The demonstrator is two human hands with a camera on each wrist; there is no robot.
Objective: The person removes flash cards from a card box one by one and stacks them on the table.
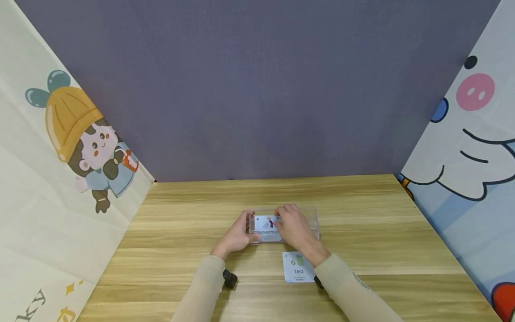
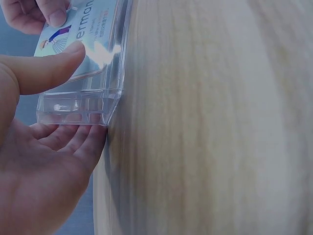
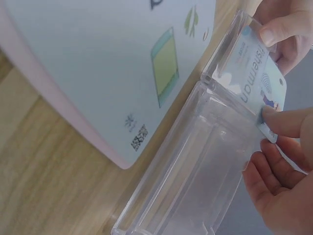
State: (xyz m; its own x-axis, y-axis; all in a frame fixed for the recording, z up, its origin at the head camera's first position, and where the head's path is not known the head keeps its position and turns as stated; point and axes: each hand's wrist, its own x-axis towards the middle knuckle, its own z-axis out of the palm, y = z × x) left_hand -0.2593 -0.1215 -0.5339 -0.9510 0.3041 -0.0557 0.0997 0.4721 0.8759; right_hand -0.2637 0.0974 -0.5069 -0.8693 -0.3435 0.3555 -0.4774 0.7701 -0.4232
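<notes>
A clear plastic box (image 3: pixel 190 166) with two compartments lies on the wooden table. A card printed "fisherman" (image 1: pixel 263 223) with a small figure is in its left compartment, part of it above the rim in the right wrist view. My left hand (image 1: pixel 236 235) grips the box's left end, thumb over the front edge and fingers against the end wall. My right hand (image 1: pixel 295 227) pinches the card's right edge between thumb and fingers. The right compartment shows no cards. Nearer me, below the right wrist, lies a "tea" card (image 1: pixel 295 268), its thick pink side suggesting a stack.
The wood-grain table (image 1: pixel 181 223) spreads around the box on all sides. A grey panel (image 1: pixel 257 89) stands at the back. Printed cloths with cartoon figures hang at the left (image 1: pixel 24 179) and the right (image 1: pixel 499 188).
</notes>
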